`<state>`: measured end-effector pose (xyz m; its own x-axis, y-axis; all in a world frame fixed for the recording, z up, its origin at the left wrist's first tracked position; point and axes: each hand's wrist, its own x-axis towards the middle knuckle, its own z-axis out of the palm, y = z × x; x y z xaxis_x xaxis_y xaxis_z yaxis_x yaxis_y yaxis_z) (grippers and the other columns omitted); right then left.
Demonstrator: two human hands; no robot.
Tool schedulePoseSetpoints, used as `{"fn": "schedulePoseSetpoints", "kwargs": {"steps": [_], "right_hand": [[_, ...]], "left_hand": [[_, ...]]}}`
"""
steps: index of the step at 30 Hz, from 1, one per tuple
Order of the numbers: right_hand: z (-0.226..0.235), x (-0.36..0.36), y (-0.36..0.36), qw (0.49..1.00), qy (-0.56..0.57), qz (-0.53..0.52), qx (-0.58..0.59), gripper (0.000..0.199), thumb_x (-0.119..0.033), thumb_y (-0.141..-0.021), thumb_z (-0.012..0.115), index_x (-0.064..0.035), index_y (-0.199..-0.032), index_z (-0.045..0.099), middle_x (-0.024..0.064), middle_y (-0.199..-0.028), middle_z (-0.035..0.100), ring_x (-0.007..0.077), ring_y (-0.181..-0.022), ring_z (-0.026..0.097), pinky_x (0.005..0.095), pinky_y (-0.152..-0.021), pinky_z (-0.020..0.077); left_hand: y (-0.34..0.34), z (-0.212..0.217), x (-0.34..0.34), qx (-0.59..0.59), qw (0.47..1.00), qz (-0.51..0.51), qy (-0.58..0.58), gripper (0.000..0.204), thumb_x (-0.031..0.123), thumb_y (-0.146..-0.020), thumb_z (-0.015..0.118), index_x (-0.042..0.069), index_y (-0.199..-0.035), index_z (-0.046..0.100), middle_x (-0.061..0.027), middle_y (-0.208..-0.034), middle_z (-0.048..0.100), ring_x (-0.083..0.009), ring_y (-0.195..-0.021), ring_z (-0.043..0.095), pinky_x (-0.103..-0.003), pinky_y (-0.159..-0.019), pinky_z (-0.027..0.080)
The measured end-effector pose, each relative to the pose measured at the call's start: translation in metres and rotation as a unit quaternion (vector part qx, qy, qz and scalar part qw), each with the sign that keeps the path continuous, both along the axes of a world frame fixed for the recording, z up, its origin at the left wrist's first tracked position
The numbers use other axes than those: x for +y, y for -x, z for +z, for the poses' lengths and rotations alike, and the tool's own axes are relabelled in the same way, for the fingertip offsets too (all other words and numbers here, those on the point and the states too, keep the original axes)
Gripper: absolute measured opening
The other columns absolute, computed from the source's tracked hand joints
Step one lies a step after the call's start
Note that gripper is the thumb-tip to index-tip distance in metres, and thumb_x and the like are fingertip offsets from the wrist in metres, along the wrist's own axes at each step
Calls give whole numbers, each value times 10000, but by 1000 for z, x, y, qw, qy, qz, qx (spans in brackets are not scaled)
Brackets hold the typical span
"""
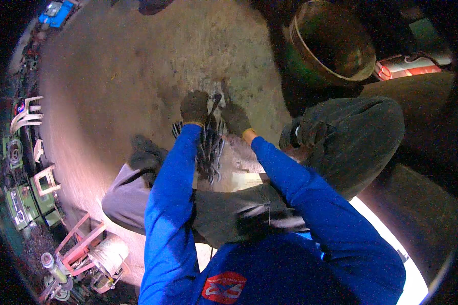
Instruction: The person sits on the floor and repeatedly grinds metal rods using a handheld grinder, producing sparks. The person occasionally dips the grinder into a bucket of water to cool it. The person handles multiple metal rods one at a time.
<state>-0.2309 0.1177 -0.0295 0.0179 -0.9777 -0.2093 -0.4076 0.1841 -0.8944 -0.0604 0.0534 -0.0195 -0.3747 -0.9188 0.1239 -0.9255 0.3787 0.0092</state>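
Note:
My left hand [194, 108], in a dark work glove, is closed above the floor; its fingers are hidden by the back of the glove. Close by on its right, my right hand [235, 118] wears a similar glove and is also closed. A thin dark bar [225, 90] sticks out past its fingers. Between the hands a short dark metal piece [216, 101] stands out against a pale patch; I cannot tell which hand touches it. Below them lies a pile of dark metal rods [208, 155], some with hooked or forked ends.
My bent legs [348, 137] frame the work spot. A deep round bucket [295, 38] stands at the far right, beside a red and white package [409, 67]. Along the left are green machinery [25, 206], a white plastic chair [28, 116] and a red metal frame [84, 243] on the concrete floor [112, 76].

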Motion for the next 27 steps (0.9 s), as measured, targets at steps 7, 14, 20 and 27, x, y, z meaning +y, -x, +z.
{"fn": "schedulePoseSetpoints", "kwargs": {"steps": [7,14,20,27], "right_hand": [[-19,0,4,997,12,-71,29,300,-277,-858,567,-12,-988,622,234,-895,643,409,-858,609,465,-783,488],[30,-29,-8,973,33,-155,-170,216,-235,-855,617,-25,-898,587,159,-788,614,295,-736,592,412,-695,469],[-17,20,13,980,-124,91,122,397,-364,-868,552,-48,-1096,634,224,-1012,651,413,-929,620,508,-811,491],[28,-18,7,998,1,-63,13,368,-338,-903,524,-43,-1096,628,225,-1030,643,428,-918,617,509,-810,494]], "left_hand": [[4,8,6,-3,997,65,-40,96,117,-774,618,107,-865,646,-137,-873,657,-366,-858,654,-463,-707,528],[10,38,9,-111,985,132,-17,109,112,-788,615,102,-874,680,-123,-851,684,-341,-823,673,-448,-717,539],[24,45,4,-135,981,135,-41,110,148,-811,607,136,-867,702,-110,-835,695,-311,-792,681,-443,-667,544],[5,-1,4,-57,994,93,-20,118,154,-811,583,145,-890,669,-123,-888,670,-339,-827,664,-460,-686,535]]}}
